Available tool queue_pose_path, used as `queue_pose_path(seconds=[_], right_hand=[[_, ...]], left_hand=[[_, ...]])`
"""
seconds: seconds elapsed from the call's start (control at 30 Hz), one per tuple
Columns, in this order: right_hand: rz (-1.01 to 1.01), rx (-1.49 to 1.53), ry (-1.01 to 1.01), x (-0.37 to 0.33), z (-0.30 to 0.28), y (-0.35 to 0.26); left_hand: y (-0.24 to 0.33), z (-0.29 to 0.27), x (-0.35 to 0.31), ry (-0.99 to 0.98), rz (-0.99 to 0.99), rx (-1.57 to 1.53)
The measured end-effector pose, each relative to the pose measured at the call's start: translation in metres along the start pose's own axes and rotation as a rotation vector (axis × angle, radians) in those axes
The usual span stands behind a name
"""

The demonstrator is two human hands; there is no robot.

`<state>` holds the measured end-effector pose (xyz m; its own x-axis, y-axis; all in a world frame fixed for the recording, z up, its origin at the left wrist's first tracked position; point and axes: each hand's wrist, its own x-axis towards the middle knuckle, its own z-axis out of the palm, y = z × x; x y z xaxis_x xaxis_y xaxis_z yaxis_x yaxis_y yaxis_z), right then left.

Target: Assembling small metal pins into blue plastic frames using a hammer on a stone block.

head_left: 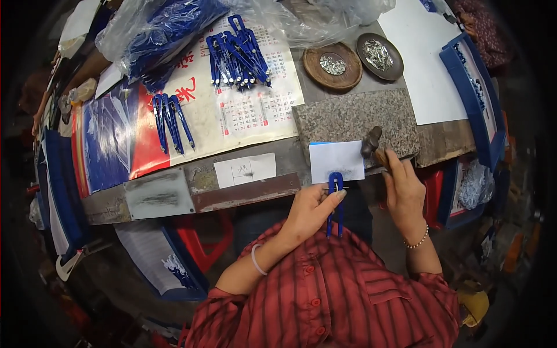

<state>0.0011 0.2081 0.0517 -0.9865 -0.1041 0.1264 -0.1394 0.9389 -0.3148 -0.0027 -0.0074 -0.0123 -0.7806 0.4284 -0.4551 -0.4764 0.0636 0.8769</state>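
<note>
My left hand pinches a blue two-legged drawing compass near its rounded top, with the legs hanging toward me. A thin metal pin crosses the compass by my thumb. In my right hand is the wooden handle of a small hammer, whose dark head rests over the edge of a granite slab. Between the hands lies a white paper pad with a grey smudge, overlapping the slab's front edge. The compass top overlaps the pad's near edge.
Past the slab, a wooden bowl holds small metal pieces and a dark dish holds metal pins. Blue compasses lie piled on a calendar sheet, several more to their left. A blue tray stands right.
</note>
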Motion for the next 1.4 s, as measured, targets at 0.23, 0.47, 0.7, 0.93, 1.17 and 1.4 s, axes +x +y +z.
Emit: queue_pose_path(seconds=[0.23,0.47,0.7,0.93,1.17,1.4], right_hand=[[0.104,0.548,-0.233,0.016,-0.015,-0.025],[0.267,1.326,-0.458,0.04,0.01,-0.046],[0.308,1.339,-0.794,0.018,0.008,-0.057],[0.34,1.446,-0.724,0.009,0.011,-0.068],[0.34,1.494,-0.727,0.011,0.02,-0.077],[0.339,1.505,-0.68,0.01,0.025,-0.083]], left_hand=[[0.011,0.009,-0.014,-0.008,0.106,-0.025],[0.041,-0.013,-0.028,-0.067,0.059,-0.256],[0.065,-0.035,-0.032,0.068,0.097,-0.265],[0.063,-0.039,-0.046,0.028,0.128,-0.321],[0.063,-0.047,-0.056,0.046,0.099,-0.27],[0.064,-0.048,-0.056,0.106,0.13,-0.25]])
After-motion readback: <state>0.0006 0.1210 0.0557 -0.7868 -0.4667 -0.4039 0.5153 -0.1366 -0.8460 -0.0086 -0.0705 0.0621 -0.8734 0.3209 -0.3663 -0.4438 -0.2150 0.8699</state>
